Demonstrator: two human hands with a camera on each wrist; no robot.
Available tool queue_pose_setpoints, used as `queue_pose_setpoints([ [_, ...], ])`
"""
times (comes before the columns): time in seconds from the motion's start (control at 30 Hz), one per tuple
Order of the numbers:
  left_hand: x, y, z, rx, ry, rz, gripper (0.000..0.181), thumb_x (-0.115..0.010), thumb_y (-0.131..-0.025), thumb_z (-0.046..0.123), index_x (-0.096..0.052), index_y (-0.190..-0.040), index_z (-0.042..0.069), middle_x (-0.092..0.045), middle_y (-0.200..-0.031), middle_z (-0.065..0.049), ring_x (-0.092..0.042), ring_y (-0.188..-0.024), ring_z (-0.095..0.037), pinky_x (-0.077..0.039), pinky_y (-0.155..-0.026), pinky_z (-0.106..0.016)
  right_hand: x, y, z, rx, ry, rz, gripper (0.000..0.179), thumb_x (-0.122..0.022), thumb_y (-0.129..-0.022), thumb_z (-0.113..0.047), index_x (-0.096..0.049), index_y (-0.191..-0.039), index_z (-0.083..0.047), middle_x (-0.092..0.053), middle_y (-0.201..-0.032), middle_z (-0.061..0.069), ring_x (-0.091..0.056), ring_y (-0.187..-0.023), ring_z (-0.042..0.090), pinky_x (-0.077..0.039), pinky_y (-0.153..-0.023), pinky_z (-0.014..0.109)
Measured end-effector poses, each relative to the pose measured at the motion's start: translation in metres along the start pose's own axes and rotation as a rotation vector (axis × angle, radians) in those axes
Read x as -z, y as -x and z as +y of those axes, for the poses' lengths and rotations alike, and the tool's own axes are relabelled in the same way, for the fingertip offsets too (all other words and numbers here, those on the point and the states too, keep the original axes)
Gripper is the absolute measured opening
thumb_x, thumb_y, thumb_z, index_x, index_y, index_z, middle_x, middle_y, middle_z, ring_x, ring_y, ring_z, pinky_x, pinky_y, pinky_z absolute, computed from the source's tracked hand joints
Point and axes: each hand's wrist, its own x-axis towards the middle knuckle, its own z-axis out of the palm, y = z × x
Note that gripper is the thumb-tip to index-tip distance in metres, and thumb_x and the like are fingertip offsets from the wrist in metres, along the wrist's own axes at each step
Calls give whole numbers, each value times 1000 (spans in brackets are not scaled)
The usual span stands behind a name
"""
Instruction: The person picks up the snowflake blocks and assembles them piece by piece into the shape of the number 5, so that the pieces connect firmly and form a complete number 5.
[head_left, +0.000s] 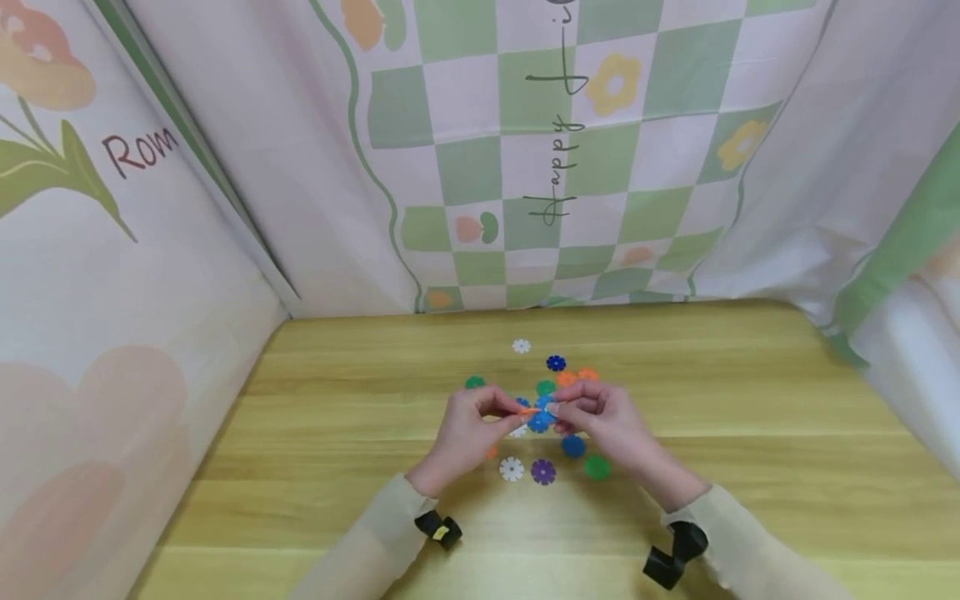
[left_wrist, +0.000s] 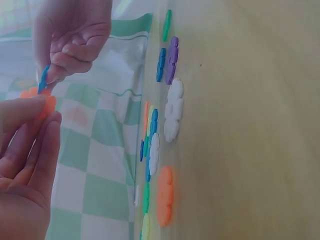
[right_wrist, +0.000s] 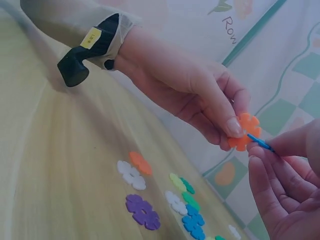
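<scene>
My left hand (head_left: 468, 425) pinches an orange flower-shaped plastic disc (right_wrist: 245, 131) between thumb and fingers. In my right hand (head_left: 609, 421), thumb and fingertips grip a blue disc (right_wrist: 261, 142) of the same notched kind. The two discs meet at their edges, the blue one standing crosswise to the orange one, as the right wrist view shows. Both hands are raised over the table, close together. My fingertips cover part of each disc.
Several loose discs lie on the wooden table (head_left: 315, 467) below and around my hands, among them a purple disc (head_left: 543, 472), a white disc (head_left: 512, 469), a green disc (head_left: 597, 467) and a dark blue disc (head_left: 556, 363). A printed curtain (head_left: 536, 167) hangs behind the table.
</scene>
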Motion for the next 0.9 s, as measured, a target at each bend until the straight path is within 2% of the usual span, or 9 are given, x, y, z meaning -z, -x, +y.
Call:
queue_pose_setpoints([
  [0.1, 4, -1, -1, -14, -9, -21, 5, -77, -91, 5, -74, -93, 9, -74, -93, -1, -71, -85, -12, -59, -76, -30, 0, -3, 2, -3, 22, -16, 24, -69, -99, -11, -63, -112, 9, -71, -98, 27, -71, -84, 33, -60, -78, 39],
  [0.23, 9, -1, -2, -11, -5, -50, 5, -78, -92, 9, -73, -94, 8, -73, -95, 1, -71, -85, -13, -59, -74, -32, 3, -6, 4, 16, 82, -56, 34, -76, -95, -18, -66, -120, 3, -71, -104, 19, -68, -96, 38, -58, -84, 37],
  [0.37, 12, 0, -1, 14, 0, -67, 5, -78, -92, 12, -73, -93, 11, -73, -95, 1, -71, -84, -14, -59, -70, -32, 7, -7, 7, 80, 165, -100, 46, -83, -88, -19, -67, -127, 1, -70, -111, 11, -66, -102, 28, -56, -86, 31],
  [0.47, 13, 1, 0, 16, -2, -76, 6, -78, -92, 13, -73, -93, 12, -73, -94, 1, -71, -83, -15, -59, -68, -32, 8, -7, 8, 110, 200, -110, 48, -84, -86, -21, -68, -126, 0, -71, -113, 7, -66, -102, 26, -56, -87, 31],
  [0.67, 11, 0, 0, 12, -3, -88, 8, -80, -90, 13, -73, -92, 13, -73, -92, 3, -71, -82, -14, -59, -71, -32, 6, -7, 10, 126, 192, -106, 44, -87, -83, -19, -71, -120, -1, -72, -107, 5, -67, -100, 26, -56, -87, 32],
  [0.77, 11, 0, 0, 18, -2, -105, 11, -80, -91, 15, -74, -99, 11, -73, -96, 4, -71, -85, -14, -59, -75, -32, 7, -6, 11, 121, 199, -101, 42, -86, -84, -19, -72, -119, -1, -72, -106, 6, -67, -100, 26, -56, -87, 32],
  [0.9, 18, 1, -2, 42, -22, -115, 28, -81, -90, 19, -73, -115, 11, -73, -110, -1, -70, -96, -16, -57, -84, -32, 13, -4, 11, 80, 221, -67, 44, -86, -84, -24, -72, -120, -3, -71, -109, 5, -66, -102, 24, -56, -86, 32],
])
